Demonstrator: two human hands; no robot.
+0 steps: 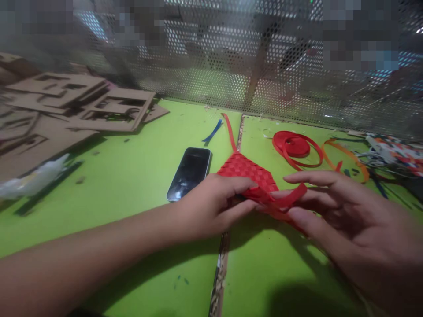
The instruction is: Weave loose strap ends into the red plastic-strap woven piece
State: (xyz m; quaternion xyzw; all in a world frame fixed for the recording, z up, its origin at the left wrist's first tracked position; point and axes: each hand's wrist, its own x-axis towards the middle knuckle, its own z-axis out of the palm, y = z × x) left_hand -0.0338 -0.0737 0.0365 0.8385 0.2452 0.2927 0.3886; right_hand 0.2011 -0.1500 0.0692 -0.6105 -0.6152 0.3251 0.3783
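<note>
A red woven piece made of flat strips lies over the seam of the green table, with one strip reaching away from its far corner. My left hand pinches its near edge between thumb and fingers. Close to its right side is my right hand, fingers apart and curved around the loose red strip ends; the thumb and a fingertip touch the strips. The woven piece's underside is hidden.
A black phone lies left of the weave. Cut cardboard sheets are stacked at the left, near crumpled clear plastic. A red strip roll and an orange strip loop lie right. Behind stands a perforated metal screen.
</note>
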